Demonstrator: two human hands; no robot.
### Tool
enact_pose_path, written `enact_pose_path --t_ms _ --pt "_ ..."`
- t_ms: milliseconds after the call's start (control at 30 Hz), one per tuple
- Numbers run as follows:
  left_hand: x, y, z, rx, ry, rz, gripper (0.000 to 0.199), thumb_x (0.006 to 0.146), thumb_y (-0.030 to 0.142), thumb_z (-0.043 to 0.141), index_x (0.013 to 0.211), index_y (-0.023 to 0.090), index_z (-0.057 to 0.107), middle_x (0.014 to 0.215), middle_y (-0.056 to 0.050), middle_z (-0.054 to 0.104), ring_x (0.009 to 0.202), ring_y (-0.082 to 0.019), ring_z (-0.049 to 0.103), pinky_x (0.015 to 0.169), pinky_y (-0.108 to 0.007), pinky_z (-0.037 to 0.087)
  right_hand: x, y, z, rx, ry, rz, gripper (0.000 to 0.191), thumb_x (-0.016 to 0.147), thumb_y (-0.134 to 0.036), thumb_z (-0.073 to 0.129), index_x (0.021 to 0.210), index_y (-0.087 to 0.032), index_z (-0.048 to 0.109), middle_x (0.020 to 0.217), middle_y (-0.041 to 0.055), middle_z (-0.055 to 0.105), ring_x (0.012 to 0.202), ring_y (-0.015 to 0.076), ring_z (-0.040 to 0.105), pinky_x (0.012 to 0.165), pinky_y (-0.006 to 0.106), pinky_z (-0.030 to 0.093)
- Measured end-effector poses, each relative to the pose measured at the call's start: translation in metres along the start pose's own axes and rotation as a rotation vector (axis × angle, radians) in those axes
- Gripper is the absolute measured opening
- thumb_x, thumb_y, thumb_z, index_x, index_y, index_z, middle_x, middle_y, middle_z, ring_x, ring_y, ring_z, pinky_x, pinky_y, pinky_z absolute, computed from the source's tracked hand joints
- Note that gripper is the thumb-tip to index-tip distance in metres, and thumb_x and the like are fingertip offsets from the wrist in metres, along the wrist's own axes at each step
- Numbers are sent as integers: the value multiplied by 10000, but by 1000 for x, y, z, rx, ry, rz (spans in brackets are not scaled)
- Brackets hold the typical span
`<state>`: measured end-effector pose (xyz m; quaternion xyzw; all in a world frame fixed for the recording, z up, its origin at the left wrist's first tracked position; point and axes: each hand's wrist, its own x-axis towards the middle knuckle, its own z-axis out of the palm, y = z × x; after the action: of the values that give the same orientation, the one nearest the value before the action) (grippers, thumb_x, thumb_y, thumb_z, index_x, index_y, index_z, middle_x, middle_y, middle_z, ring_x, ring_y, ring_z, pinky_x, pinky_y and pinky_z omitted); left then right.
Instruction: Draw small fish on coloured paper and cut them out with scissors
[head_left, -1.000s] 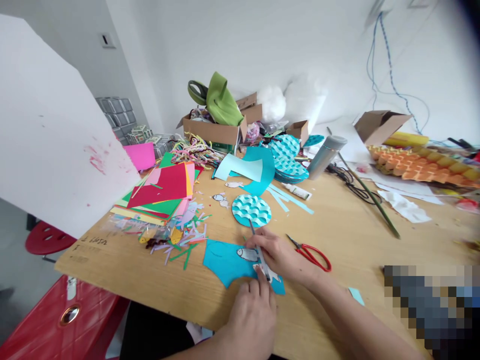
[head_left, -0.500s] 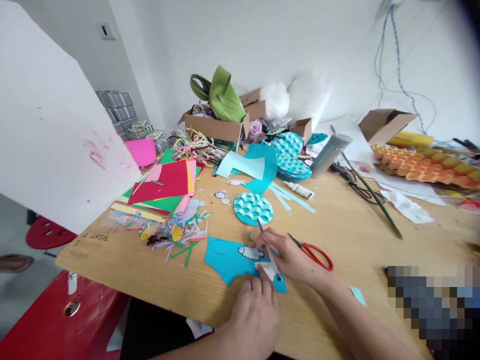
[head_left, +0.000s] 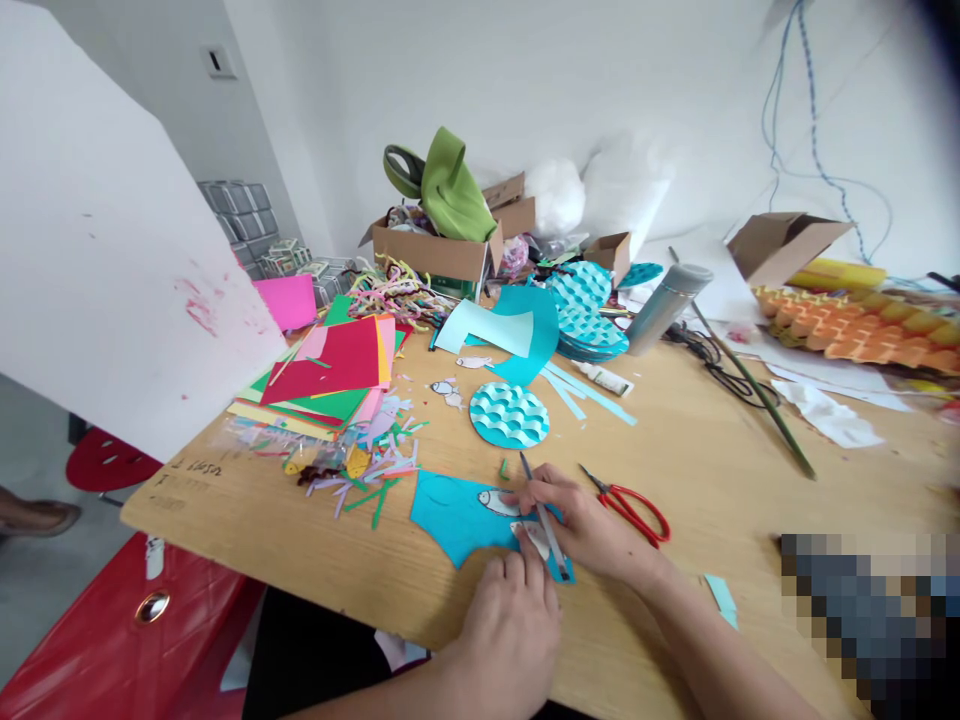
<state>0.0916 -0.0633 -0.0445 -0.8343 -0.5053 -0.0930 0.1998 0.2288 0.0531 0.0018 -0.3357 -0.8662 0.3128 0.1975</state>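
Note:
My right hand [head_left: 566,510] is closed around a slim pen [head_left: 553,545] with a greyish barrel and a dark lower end. The pen slants across a piece of blue paper [head_left: 450,520] lying flat on the table. On that paper a fish cutout with a dark outline [head_left: 495,502] lies under my right fingertips. My left hand [head_left: 514,610] rests at the paper's near edge, fingers close together, pressing a second white paper fish [head_left: 535,538] down; part of it is hidden. Red-handled scissors [head_left: 636,512] lie open beside my right hand.
Beyond my hands lies a round turquoise scale-patterned disc [head_left: 510,415]. Coloured paper sheets [head_left: 330,365] and paper strips [head_left: 382,490] are at the left. A glue bottle [head_left: 606,379], grey flask [head_left: 667,308] and cardboard box [head_left: 431,250] stand or lie farther back. A green stick [head_left: 757,390] lies at the right.
The pen's lower end has shifted slightly down, and my right hand has moved a little nearer with it. My left hand stays on the paper fish. The whole view has turned slightly.

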Motion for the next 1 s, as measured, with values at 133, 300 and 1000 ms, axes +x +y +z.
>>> enact_pose_path --t_ms 133,300,1000 --pt "1 0 -1 3 13 -16 504 859 402 628 1225 57 641 1207 -187 608 910 -243 548 793 -359 391 -1 0 0 10 15 4 14 864 -208 631 865 -213 645 908 59 599 805 179 651 716 295 546" --pt "1 0 -3 -2 13 -9 486 851 400 634 1205 69 655 1227 -194 606 910 -249 557 791 -361 393 -1 0 1 37 45 -6 16 855 -224 657 845 -212 653 882 55 614 778 173 652 706 290 555" --pt "-1 2 5 -37 -1 -15 415 881 395 605 1146 80 657 1155 -176 610 912 -235 527 785 -362 378 5 16 25 -11 155 -109 130 803 -110 619 852 -226 649 1039 93 710 926 224 657 755 359 555"
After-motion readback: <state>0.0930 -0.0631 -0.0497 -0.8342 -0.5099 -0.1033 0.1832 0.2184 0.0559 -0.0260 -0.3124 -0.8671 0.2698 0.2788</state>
